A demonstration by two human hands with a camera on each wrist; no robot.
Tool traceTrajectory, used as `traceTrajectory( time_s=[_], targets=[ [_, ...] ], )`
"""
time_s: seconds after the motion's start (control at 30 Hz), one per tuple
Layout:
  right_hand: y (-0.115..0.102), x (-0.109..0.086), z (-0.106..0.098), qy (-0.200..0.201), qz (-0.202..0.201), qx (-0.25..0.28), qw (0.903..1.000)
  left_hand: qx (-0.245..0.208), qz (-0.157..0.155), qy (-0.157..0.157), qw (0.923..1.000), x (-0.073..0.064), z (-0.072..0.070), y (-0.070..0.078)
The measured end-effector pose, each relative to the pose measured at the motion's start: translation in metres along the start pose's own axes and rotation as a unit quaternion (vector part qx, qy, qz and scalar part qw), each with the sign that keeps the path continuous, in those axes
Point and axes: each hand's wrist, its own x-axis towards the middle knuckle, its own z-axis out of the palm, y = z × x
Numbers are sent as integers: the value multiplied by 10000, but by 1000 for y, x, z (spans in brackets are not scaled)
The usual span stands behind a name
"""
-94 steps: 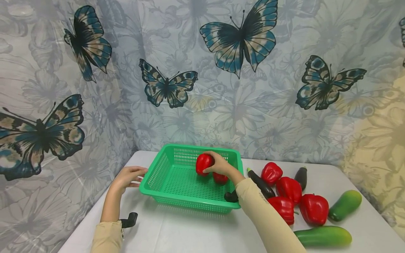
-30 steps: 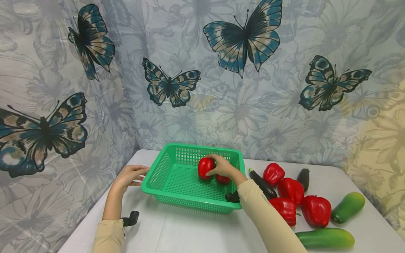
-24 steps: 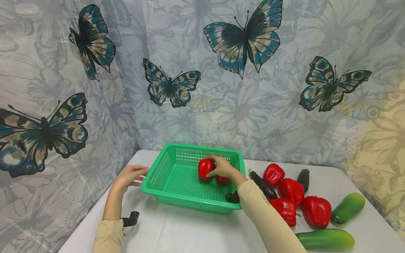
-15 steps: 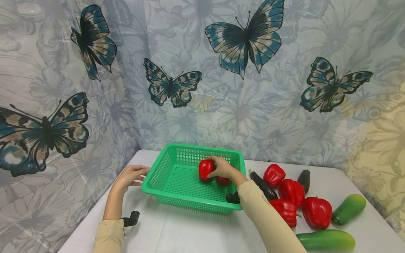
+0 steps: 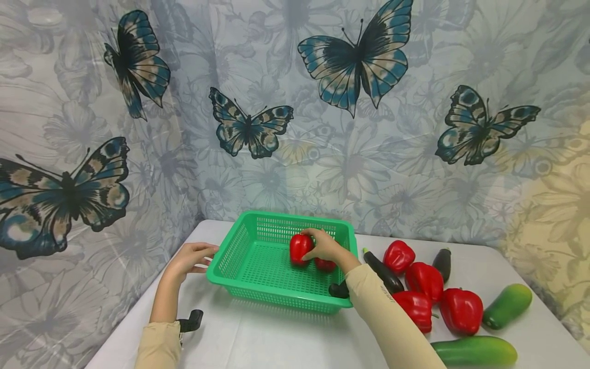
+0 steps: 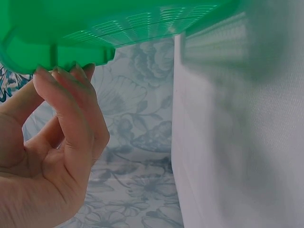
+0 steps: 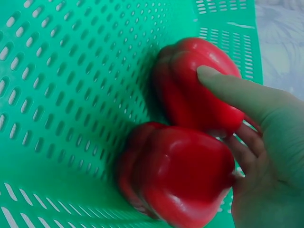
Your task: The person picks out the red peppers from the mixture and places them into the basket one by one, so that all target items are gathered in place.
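The right hand [image 5: 326, 247] holds a red bell pepper [image 5: 300, 249] inside the green plastic basket [image 5: 276, 293], low over its floor. In the right wrist view the thumb lies along the held bell pepper [image 7: 190, 95], with the fingers partly hidden behind it. Right beside it, near the palm, sits a second red bell pepper [image 7: 185, 175]. The left hand [image 5: 188, 259] is at the basket's left rim. Its bent fingers [image 6: 71, 109] hold the rim lip [image 6: 57, 59] by their tips in the left wrist view.
Right of the basket lie several red bell peppers [image 5: 462, 311], an eggplant [image 5: 384, 271] and a smaller eggplant [image 5: 442, 264]. Two green zucchini-like vegetables, one upper [image 5: 508, 306] and one lower [image 5: 477, 351], lie farther right. Butterfly-printed cloth [image 5: 267, 179] surrounds the white table [image 5: 258, 338].
Over three seconds the right hand has lowered the held bell pepper slightly within the basket. In the last second they hardly move. The left hand stays at the rim.
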Motion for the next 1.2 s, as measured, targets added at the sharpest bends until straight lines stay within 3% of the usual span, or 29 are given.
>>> traceTrajectory(
  time_s=[0.6,1.2],
  targets=[
    [-1,-3,-4,173,-83,438,9989,-53,5,-2,10000,1,1,-1],
    [-16,-12,-29,223,-265,566,9978,-136,44,23,9999,2,0,-1]
  ],
)
